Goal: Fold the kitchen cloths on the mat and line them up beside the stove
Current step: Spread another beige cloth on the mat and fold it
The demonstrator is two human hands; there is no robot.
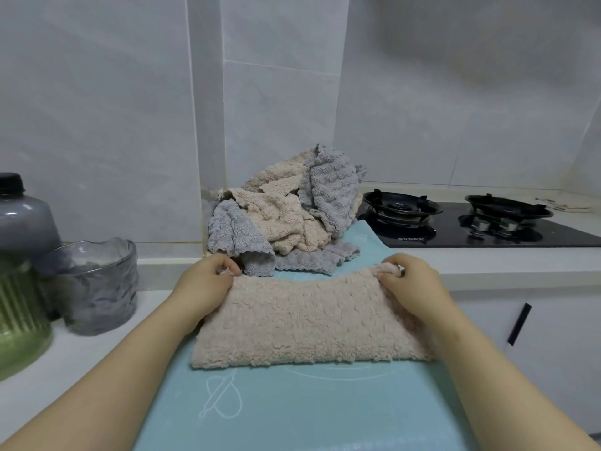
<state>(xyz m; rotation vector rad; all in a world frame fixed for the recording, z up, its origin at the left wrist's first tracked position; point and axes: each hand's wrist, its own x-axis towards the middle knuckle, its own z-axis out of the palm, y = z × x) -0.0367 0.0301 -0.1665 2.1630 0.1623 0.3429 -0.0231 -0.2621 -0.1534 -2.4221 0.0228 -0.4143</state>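
Note:
A fluffy beige cloth [305,323] lies folded in a wide band across the light blue mat [292,408]. My left hand [206,281] pinches its far left corner. My right hand [408,281] pinches its far right corner. The far edge sags a little between the two hands. Behind it, at the mat's far end, a loose pile of beige and grey cloths [286,213] leans against the wall corner. The black two-burner stove [471,222] sits to the right of the pile.
A ribbed glass bowl [97,288] and a tall green and grey jar [19,275] stand on the white counter at the left. A cabinet door with a black handle [519,323] is below the counter at the right.

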